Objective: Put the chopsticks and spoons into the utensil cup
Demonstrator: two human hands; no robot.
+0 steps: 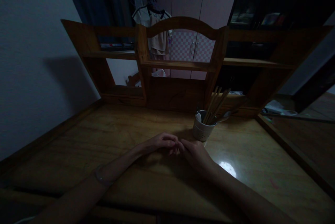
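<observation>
Left hand (162,143) and right hand (196,154) meet at the fingers (170,143) over the tabletop (125,126); each grip curls loosely, whether fully closed cannot be told in dim light; a bucket (201,131) of chopsticks (209,107) and a spoon (226,115) stands just beyond the right hand.

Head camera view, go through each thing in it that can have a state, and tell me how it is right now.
Left hand: fingers bent, touching the other hand
Right hand: fingers bent, touching the other hand
Bucket: upright, holding utensils
Wooden sticks: leaning in the bucket
Checked cabinet doors: shut
Clothes: hanging
Bracelet: worn on the left arm
</observation>
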